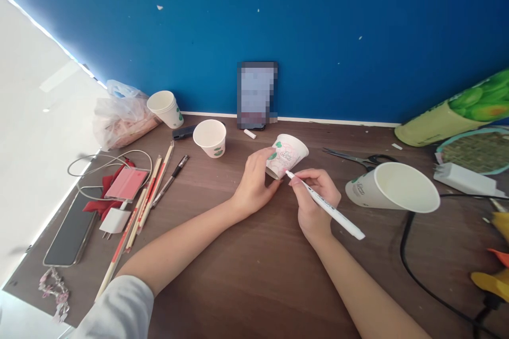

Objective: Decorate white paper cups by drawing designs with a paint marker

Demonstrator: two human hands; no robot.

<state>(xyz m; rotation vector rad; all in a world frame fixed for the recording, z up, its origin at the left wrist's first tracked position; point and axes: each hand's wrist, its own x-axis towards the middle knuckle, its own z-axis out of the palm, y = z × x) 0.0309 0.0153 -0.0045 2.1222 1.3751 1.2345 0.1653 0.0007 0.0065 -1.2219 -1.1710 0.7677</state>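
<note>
Within L hand (256, 183), prob., cup base (273, 172)

Brown tabletop (254, 286): upright paper cup (210, 137), scissors (362, 159), pen (170, 181), flat phone (72, 230).

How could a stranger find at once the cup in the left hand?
Against the blue wall stands a phone. In front of it, slightly right, the left hand holds a tilted paper cup. Unlike the other cups, it bears pink lines.
</note>
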